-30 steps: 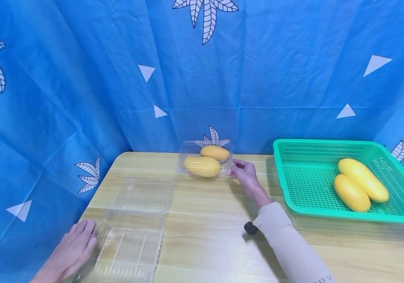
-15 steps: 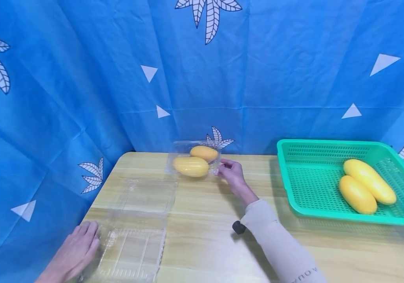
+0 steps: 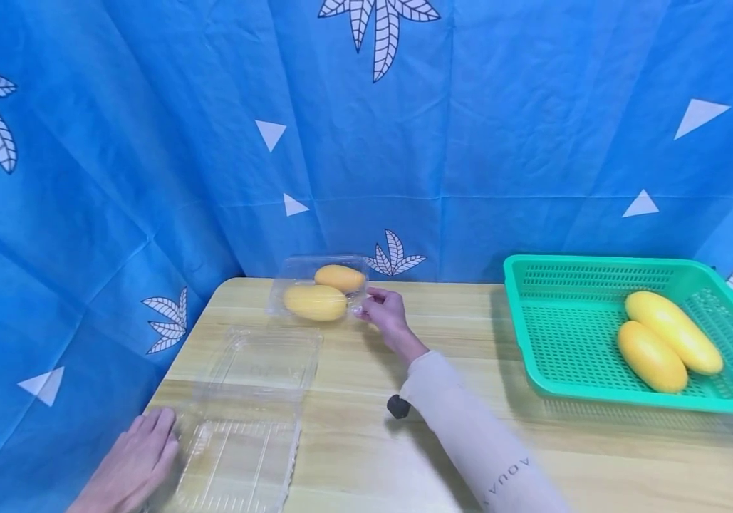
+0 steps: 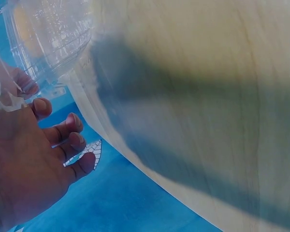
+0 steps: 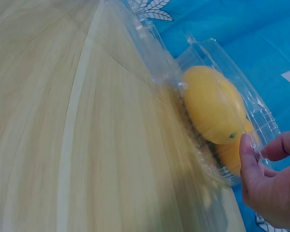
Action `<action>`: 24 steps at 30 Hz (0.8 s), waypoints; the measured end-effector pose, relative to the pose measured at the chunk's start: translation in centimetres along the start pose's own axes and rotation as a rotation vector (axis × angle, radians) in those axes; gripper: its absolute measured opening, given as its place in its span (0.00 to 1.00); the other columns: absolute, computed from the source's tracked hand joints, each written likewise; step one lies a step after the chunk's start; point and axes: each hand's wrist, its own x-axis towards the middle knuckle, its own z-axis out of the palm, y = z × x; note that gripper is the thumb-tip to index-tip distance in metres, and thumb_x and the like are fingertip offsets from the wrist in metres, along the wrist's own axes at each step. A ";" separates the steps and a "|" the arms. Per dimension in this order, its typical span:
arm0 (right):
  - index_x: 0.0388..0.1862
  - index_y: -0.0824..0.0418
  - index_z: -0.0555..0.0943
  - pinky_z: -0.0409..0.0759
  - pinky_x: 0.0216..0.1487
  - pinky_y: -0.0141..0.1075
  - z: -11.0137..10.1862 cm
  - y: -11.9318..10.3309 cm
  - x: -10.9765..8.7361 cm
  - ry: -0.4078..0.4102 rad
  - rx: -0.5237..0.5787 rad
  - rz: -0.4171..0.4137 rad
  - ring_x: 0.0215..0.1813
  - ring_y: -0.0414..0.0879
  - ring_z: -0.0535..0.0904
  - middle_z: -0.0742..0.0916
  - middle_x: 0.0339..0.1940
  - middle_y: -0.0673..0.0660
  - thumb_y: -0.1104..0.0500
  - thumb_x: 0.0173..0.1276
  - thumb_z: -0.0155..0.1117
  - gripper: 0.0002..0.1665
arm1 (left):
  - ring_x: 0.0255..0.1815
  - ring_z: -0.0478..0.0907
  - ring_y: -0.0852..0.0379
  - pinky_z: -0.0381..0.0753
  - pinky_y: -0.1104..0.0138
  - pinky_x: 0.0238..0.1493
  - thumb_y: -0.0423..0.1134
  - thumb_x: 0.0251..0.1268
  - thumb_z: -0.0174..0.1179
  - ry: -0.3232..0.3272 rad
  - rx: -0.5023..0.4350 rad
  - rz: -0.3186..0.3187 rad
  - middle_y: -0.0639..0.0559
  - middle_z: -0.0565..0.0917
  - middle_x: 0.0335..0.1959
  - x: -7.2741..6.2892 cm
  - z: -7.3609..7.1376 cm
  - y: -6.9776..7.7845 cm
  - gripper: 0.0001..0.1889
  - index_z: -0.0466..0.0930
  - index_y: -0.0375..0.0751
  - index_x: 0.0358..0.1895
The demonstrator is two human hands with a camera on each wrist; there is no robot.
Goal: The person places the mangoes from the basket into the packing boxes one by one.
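At the table's back left, a closed clear plastic box [image 3: 276, 292] holds two yellow mangoes [image 3: 315, 303]. My right hand [image 3: 387, 312] pinches the box's right end between thumb and fingers; in the right wrist view, the right hand [image 5: 273, 181] is at the clear rim beside the mangoes [image 5: 210, 104]. My left hand [image 3: 138, 456] lies at the table's left edge, beside an unfolded clear clamshell box [image 3: 238, 456]. In the left wrist view, that hand's [image 4: 34, 150] fingers are loosely bent, with clear plastic by the thumb; whether they touch it, I cannot tell.
A green plastic basket [image 3: 571, 395] at the right holds two more mangoes [image 3: 667, 342]. The wooden table [image 3: 353, 442] runs back to a blue patterned curtain [image 3: 501, 128]. A black knob-like piece [image 3: 398, 407] sticks out near the right sleeve.
My right hand has slid the box with the two mangoes leftward along the back of the table. The left hand and the unfolded box have hardly moved.
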 end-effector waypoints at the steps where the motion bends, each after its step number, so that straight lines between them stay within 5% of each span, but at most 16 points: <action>1: 0.68 0.74 0.73 0.85 0.43 0.32 0.5 0.0 0.1 0.001 -0.002 0.007 0.36 0.45 0.82 0.80 0.44 0.61 0.77 0.60 0.56 0.33 | 0.36 0.67 0.52 0.68 0.56 0.34 0.34 0.71 0.53 0.002 0.002 0.000 0.51 0.69 0.36 -0.1 0.0 -0.1 0.04 0.68 0.45 0.39; 14: 0.67 0.69 0.77 0.84 0.39 0.30 5.8 0.7 0.8 0.004 -0.095 0.046 0.36 0.45 0.84 0.84 0.46 0.62 0.76 0.59 0.59 0.33 | 0.32 0.60 0.57 0.62 0.62 0.31 0.34 0.66 0.57 0.050 0.016 0.044 0.56 0.62 0.31 -0.5 0.3 -0.1 0.07 0.66 0.46 0.36; 24: 0.67 0.66 0.78 0.85 0.40 0.32 9.2 0.3 0.8 0.007 -0.197 0.065 0.38 0.46 0.87 0.85 0.56 0.63 0.74 0.60 0.61 0.33 | 0.30 0.60 0.57 0.61 0.63 0.31 0.32 0.67 0.54 0.038 -0.022 -0.015 0.57 0.62 0.29 -0.4 0.1 0.9 0.10 0.63 0.49 0.32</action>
